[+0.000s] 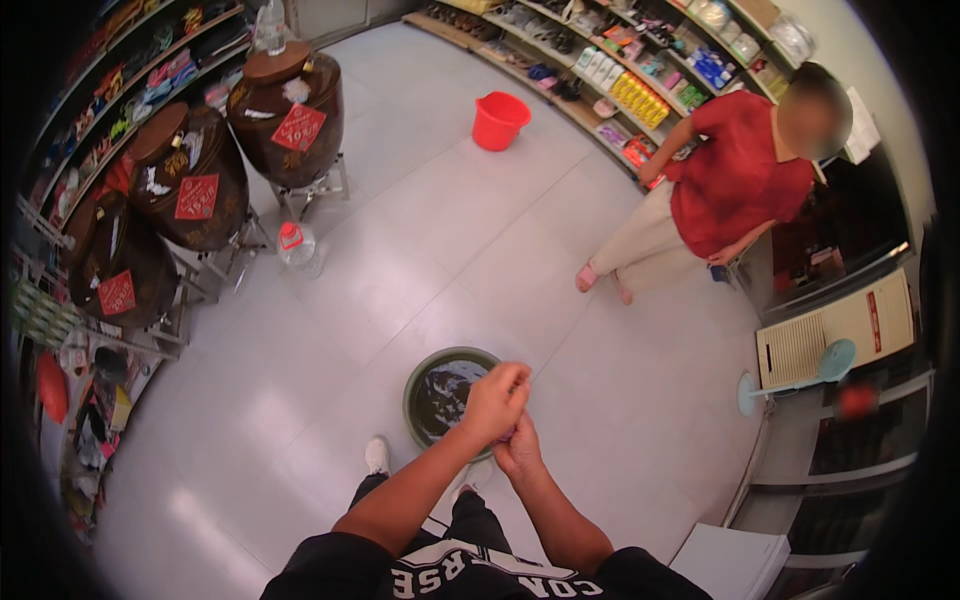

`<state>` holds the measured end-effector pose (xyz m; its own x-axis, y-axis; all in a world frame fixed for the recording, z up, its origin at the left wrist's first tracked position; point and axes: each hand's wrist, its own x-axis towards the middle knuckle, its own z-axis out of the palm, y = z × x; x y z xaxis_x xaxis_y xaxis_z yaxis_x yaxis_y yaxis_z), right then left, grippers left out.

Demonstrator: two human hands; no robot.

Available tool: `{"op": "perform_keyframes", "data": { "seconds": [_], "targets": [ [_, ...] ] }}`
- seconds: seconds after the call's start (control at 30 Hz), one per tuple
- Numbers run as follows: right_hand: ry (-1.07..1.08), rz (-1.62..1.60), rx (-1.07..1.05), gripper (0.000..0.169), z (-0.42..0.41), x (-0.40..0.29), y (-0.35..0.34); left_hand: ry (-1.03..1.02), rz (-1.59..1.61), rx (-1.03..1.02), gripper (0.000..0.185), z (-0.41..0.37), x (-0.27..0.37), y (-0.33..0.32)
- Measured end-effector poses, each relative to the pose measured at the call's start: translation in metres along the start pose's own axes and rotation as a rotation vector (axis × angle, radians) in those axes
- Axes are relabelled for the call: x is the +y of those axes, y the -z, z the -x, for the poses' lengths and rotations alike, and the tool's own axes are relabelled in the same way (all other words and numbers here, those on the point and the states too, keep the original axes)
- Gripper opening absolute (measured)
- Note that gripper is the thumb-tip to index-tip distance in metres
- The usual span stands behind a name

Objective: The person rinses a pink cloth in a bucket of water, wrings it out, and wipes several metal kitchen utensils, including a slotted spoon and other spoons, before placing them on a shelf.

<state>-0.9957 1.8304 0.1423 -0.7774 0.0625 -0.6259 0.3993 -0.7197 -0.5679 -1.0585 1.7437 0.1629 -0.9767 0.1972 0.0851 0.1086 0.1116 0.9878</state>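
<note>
My left hand (495, 401) is above the right side of a round green basin (409, 420), its fingers curled. Just below it, my right hand (520, 450) is pressed up against the left one near the basin's rim. A sliver of something purplish shows where the two hands meet, too little to name, and the fingers hide the rest. Dark, rippled water (442, 397) with pale reflections fills the basin, which stands on the floor in front of my white shoes (377, 454).
Lidded brown jars (196, 180) on metal stands line the left, with a clear plastic jug (300, 251) beside them. Ahead are a red bucket (501, 121) and stocked shelves (600, 67). A person in a red shirt (742, 165) stands at right, near a pale blue fan (836, 360).
</note>
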Motion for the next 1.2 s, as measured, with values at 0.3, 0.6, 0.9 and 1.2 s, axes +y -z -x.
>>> {"op": "perform_keyframes", "data": {
  "seconds": [0.3, 0.6, 0.9, 1.2],
  "targets": [
    [0.230, -0.037, -0.236, 0.043, 0.055, -0.035, -0.038, -0.345, -0.159, 0.056, 0.062, 0.046, 0.059, 0.030],
    [0.146, 0.561, -0.416, 0.042, 0.108, -0.032, -0.038, 0.483, 1.191, 0.224, 0.031, 0.070, -0.002, 0.071],
    [-0.203, 0.346, -0.731, 0.029, 0.128, 0.061, -0.143, 0.127, 1.478, 0.422, 0.030, 0.204, 0.042, 0.124],
    [0.847, 1.087, -1.078, 0.017, 0.200, 0.238, -0.143, 0.129, 1.221, 1.217, 0.030, 0.371, 0.054, 0.149]
  ]
}}
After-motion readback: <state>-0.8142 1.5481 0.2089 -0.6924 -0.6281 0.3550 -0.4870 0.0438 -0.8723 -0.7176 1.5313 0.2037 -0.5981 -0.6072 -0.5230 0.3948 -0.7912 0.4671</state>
